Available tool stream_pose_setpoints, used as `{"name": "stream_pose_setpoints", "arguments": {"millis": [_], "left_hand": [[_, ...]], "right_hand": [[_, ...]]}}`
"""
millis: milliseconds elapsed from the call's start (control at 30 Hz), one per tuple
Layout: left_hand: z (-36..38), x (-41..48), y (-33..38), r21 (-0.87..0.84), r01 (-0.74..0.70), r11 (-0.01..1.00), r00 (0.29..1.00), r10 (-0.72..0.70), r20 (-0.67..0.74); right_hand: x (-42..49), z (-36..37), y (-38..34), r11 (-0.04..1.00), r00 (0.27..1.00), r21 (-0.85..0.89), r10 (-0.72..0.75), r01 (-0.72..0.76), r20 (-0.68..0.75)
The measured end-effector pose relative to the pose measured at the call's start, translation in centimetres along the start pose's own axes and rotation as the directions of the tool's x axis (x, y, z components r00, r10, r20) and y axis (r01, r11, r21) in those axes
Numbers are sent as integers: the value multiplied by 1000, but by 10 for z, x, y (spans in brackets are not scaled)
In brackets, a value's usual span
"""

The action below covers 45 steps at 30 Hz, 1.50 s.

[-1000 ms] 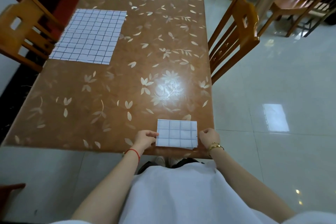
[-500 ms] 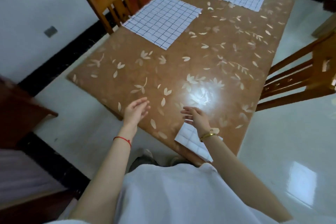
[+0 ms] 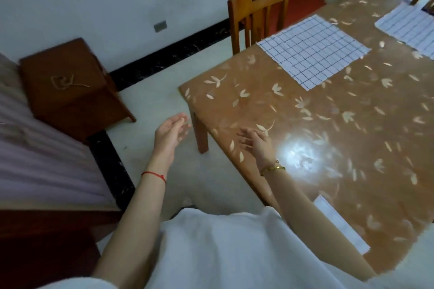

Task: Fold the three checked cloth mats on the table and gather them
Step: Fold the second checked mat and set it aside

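A folded white checked mat [image 3: 340, 224] lies on the table's near edge, partly hidden behind my right forearm. A second checked mat [image 3: 313, 50] lies flat and unfolded near the table's left edge, by a chair. The third mat [image 3: 409, 27] lies flat at the far right, cut off by the frame. My left hand [image 3: 171, 130] hangs open in the air over the floor, left of the table's corner. Over the table's near-left corner my right hand [image 3: 254, 139] hovers open, fingers spread. Neither hand holds anything.
The brown table [image 3: 305, 124] has a leaf pattern and a glare spot. A wooden chair [image 3: 258, 7] stands at its left side against the wall. A dark wooden side table [image 3: 68, 87] and a striped bed or sofa [image 3: 35, 159] stand to my left.
Both hands have let go of the folded mat and lifted off it. My view has swung left around the table's corner; the folded mat now lies behind my right arm.
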State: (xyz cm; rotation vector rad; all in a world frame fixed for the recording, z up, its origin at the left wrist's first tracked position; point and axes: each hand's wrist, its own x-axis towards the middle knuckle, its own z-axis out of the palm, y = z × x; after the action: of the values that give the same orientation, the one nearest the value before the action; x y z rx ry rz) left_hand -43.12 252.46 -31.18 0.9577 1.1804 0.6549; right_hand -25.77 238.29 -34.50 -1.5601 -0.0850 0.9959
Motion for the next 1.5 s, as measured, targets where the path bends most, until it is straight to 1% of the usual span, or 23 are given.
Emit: {"name": "stream_pose_setpoints", "arguments": {"millis": [133, 300, 500, 700, 833, 933, 1167, 1367, 1500], "left_hand": [[-60, 30, 28, 7, -44, 999, 998, 44, -43], [-130, 61, 55, 4, -67, 998, 994, 67, -92], [-172, 88, 79, -35, -57, 998, 987, 51, -155], [-205, 137, 101, -56, -68, 996, 979, 55, -196], [-219, 182, 121, -49, -95, 994, 977, 83, -197], [-225, 224, 143, -46, -108, 993, 975, 97, -199], [-225, 327, 213, -52, -119, 992, 979, 108, -171], [-209, 406, 261, -46, -126, 991, 987, 120, -103], [-192, 459, 286, -23, -110, 994, 994, 110, 3]], "right_hand": [[10, 77, -8, 999, 998, 49, 3, -6, 58], [27, 159, -7, 999, 990, 7, -40, 40, 136], [40, 225, -14, 997, 977, -44, -48, 59, 207], [81, 285, -23, 996, 965, -77, -21, 42, 260], [116, 329, -37, 990, 953, -129, -22, 64, 302], [147, 367, -55, 989, 945, -129, -26, 72, 327], [232, 443, -120, 988, 944, -121, -51, 95, 325], [287, 479, -162, 990, 964, -102, -66, 95, 257], [317, 489, -185, 993, 979, -73, -76, 91, 188]]}}
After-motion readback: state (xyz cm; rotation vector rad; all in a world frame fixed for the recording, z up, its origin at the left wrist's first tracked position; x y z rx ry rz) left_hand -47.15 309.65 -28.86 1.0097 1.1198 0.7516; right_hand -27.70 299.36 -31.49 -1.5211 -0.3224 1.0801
